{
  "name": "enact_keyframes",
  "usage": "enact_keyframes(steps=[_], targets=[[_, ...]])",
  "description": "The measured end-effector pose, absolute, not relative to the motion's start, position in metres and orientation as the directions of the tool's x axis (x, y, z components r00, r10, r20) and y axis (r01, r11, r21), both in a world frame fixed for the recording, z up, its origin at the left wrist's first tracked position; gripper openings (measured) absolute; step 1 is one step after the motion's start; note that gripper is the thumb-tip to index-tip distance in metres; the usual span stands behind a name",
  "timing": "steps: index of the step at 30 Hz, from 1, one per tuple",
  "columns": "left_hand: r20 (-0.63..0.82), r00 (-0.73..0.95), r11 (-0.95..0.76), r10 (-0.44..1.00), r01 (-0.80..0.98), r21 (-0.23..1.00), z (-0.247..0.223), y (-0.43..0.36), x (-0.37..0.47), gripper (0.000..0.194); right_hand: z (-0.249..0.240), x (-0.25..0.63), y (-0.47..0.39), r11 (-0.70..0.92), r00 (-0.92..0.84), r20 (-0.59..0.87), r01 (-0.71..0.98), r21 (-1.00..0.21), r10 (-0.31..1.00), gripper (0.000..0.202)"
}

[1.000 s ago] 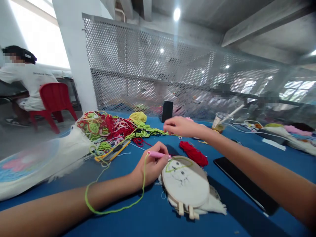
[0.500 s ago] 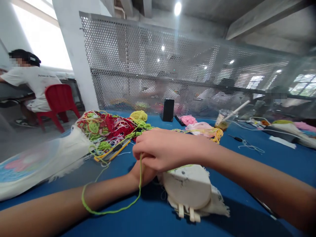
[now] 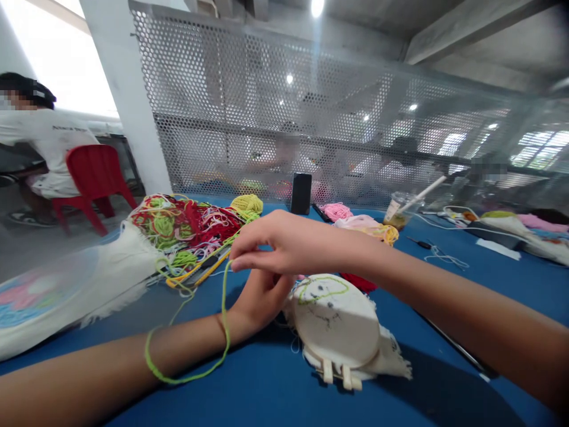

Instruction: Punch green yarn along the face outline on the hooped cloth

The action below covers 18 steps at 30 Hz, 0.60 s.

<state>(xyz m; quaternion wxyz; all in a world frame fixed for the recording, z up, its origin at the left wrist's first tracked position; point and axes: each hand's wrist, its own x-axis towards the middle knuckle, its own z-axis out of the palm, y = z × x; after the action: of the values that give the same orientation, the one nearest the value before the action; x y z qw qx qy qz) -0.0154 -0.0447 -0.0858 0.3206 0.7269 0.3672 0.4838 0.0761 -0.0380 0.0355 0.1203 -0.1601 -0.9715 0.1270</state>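
Your right hand (image 3: 284, 243) closes on green yarn (image 3: 224, 302) in a pinch. I can't tell your left hand's (image 3: 260, 296) grip; the embroidery hoop (image 3: 335, 329) lies at its four o'clock.

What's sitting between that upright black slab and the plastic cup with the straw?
In the head view: a slim black object, a pink yarn bundle, and a pale pink bundle with yellow yarn beside it.

Craft wkshp, by looks: yarn pile (image 3: 191, 224), embroidery hoop (image 3: 340, 323), perf. metal partition (image 3: 262, 121), concrete beam (image 3: 466, 37).
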Motion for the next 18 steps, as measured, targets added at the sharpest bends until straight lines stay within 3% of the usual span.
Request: enact_keyframes(steps=[18], targets=[[0.548, 0.250, -0.601, 0.798, 0.386, 0.700, -0.0869, -0.0468, -0.0192, 0.024, 0.0350, 0.0749, -0.0411, 0.904, -0.924, 0.171, 0.273, -0.329, 0.342, 0.017]])
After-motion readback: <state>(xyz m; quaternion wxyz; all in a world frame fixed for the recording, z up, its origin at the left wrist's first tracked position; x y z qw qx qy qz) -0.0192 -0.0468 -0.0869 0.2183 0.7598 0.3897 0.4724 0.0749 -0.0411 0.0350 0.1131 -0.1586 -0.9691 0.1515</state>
